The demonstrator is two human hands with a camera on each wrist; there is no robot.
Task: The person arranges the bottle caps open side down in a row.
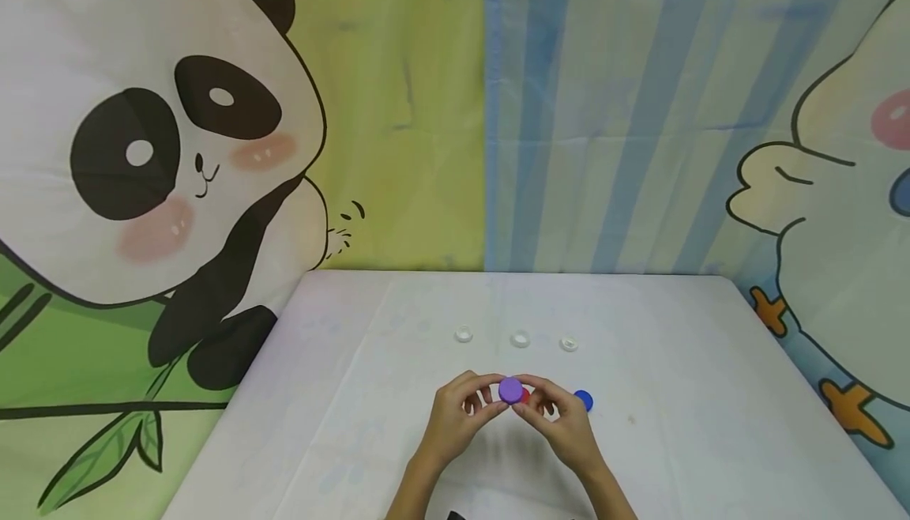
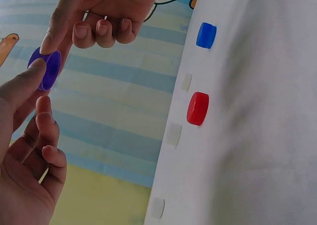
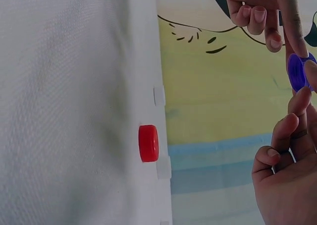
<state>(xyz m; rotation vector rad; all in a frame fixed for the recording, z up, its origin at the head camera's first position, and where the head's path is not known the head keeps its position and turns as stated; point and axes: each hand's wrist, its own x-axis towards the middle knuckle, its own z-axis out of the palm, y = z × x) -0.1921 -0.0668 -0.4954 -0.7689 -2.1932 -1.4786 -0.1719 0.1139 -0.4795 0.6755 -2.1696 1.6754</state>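
Note:
A purple bottle cap [image 1: 510, 390] is held up above the table between both hands. My left hand [image 1: 458, 409] pinches its left side with thumb and index finger, and my right hand [image 1: 562, 417] pinches its right side the same way. In the left wrist view the open, hollow side of the purple cap [image 2: 52, 71] shows. The other fingers of both hands are loosely bent and hold nothing. Behind the hands a red cap [image 1: 525, 395] lies on the table, partly hidden in the head view. A blue cap [image 1: 584, 400] lies just beyond the right hand.
Farther back on the white-covered table [image 1: 341, 441] lie three small white round pieces in a row: a left one [image 1: 464, 334], a middle one [image 1: 520, 339] and a right one [image 1: 569, 344]. A cartoon-printed curtain [image 1: 398, 109] hangs behind the table's far edge.

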